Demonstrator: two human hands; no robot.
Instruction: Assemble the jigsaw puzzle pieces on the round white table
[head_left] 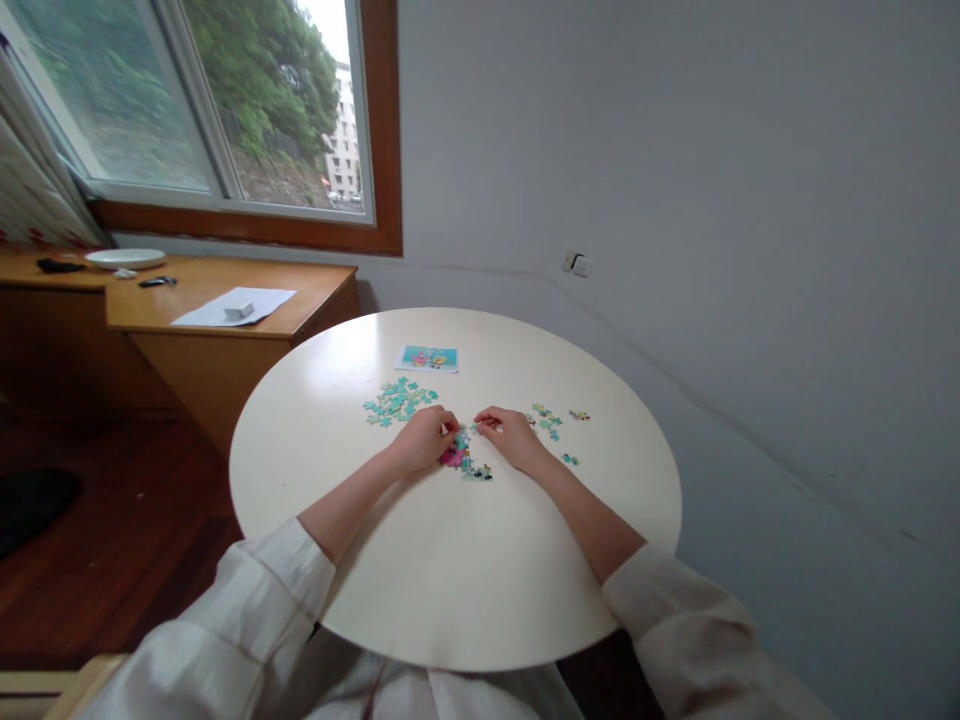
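On the round white table (420,580) lies a partly joined jigsaw puzzle (477,473), with pink, teal and pale pieces. My left hand (429,437) rests over its left side, fingers curled at its upper edge and covering part of it. From the right, my right hand (508,436) pinches a small pale-green puzzle piece (475,428) at the puzzle's top. A heap of loose teal puzzle pieces (399,400) lies beyond my left hand. Several more loose pieces (547,420) lie scattered right of my right hand. What sits under my left fingertips is hidden.
A picture card (427,359) with cartoon figures lies toward the table's far side. Behind it to the left, a wooden desk (322,290) holds a paper sheet with a small white box (239,310) and a white plate (126,257). A wall stands close on the right.
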